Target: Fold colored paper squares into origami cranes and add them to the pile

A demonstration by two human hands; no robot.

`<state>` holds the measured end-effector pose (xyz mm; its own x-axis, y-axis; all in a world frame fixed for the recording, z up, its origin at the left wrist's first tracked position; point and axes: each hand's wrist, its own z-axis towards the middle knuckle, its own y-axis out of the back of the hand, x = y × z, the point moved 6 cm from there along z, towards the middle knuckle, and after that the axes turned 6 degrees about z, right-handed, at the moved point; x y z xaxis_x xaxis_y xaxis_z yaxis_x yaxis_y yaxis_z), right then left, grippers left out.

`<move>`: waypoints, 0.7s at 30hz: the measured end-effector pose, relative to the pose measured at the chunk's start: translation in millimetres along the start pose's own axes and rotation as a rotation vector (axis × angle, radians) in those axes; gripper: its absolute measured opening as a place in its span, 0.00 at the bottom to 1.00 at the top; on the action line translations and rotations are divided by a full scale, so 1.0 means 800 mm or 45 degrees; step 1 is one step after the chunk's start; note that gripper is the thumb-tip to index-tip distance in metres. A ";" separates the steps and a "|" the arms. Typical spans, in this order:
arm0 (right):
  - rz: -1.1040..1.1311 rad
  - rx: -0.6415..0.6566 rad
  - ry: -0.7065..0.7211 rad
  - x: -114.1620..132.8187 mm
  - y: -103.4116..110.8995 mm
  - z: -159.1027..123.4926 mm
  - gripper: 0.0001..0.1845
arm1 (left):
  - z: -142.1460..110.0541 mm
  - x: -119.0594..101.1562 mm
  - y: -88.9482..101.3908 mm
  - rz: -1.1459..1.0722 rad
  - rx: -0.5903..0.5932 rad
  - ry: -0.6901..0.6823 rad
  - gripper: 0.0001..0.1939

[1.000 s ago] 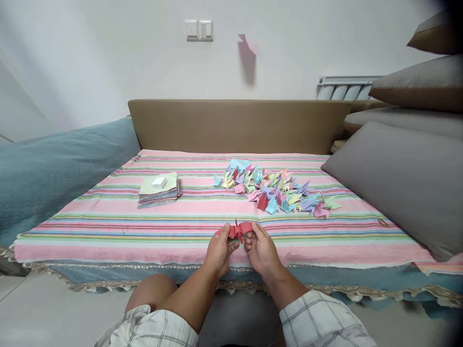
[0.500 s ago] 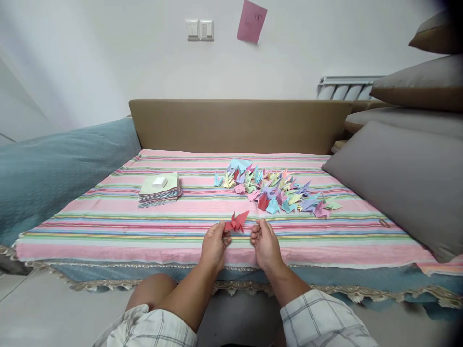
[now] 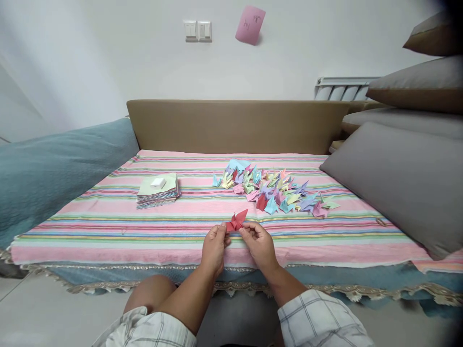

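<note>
A red origami crane (image 3: 237,220) is held between my two hands above the front part of the striped cloth (image 3: 108,241). My left hand (image 3: 215,245) pinches its left wing between thumb and fingers. From the right, my right hand (image 3: 259,242) has thumb and fingertips closed on the crane's lower right part; the exact fold it grips is partly hidden by the fingers. Just beyond my hands lies a pile of folded paper cranes (image 3: 273,190) in many colours.
At left, a stack of square paper (image 3: 158,195) carries a small white box-like object (image 3: 158,183). Grey cushions (image 3: 394,178) are piled on the right. A brown backrest (image 3: 235,125) closes the rear, and a blue-covered armrest (image 3: 68,168) bounds the left.
My right hand has moved left and taken hold of the crane's right side; it was apart from it before. My left hand keeps its pinch. The view has shifted slightly.
</note>
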<state>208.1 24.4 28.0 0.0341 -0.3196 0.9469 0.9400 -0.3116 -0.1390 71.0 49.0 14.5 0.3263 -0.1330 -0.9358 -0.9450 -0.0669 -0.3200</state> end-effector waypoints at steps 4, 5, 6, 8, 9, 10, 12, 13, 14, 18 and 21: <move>-0.069 0.013 0.036 -0.001 0.001 0.001 0.13 | 0.000 0.001 -0.001 0.031 0.018 -0.006 0.20; -0.081 0.016 0.044 -0.001 0.002 0.002 0.13 | 0.000 0.001 -0.001 0.038 0.024 -0.011 0.20; -0.094 0.018 0.047 -0.001 0.002 0.002 0.13 | 0.000 0.001 -0.001 0.043 0.033 -0.018 0.20; -0.133 0.032 0.041 -0.003 0.004 0.004 0.13 | 0.001 0.003 -0.002 0.057 0.057 -0.027 0.20; -0.153 0.041 0.032 -0.004 0.005 0.005 0.13 | 0.001 0.004 -0.002 0.065 0.065 -0.027 0.20; -0.168 0.045 0.018 -0.005 0.006 0.007 0.13 | 0.001 0.004 -0.002 0.069 0.064 -0.026 0.20; -0.178 0.035 -0.020 -0.008 0.010 0.011 0.14 | 0.001 0.002 0.001 0.059 0.038 -0.029 0.21; -0.173 0.015 -0.040 -0.009 0.013 0.014 0.14 | 0.001 0.000 0.004 0.049 0.016 -0.034 0.21; -0.168 -0.006 -0.057 -0.010 0.015 0.018 0.15 | 0.002 -0.003 0.006 0.039 -0.008 -0.041 0.21; -0.201 -0.045 -0.104 -0.014 0.017 0.035 0.16 | 0.003 -0.016 0.017 0.038 -0.101 -0.055 0.21; -0.269 -0.004 -0.121 -0.018 0.007 0.056 0.16 | 0.004 -0.023 0.021 0.024 -0.135 -0.037 0.21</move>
<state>227.6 67.3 26.7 -0.1312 -0.1615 0.9781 0.9286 -0.3654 0.0642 49.3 53.2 25.7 0.3060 -0.1065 -0.9460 -0.9432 -0.1690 -0.2861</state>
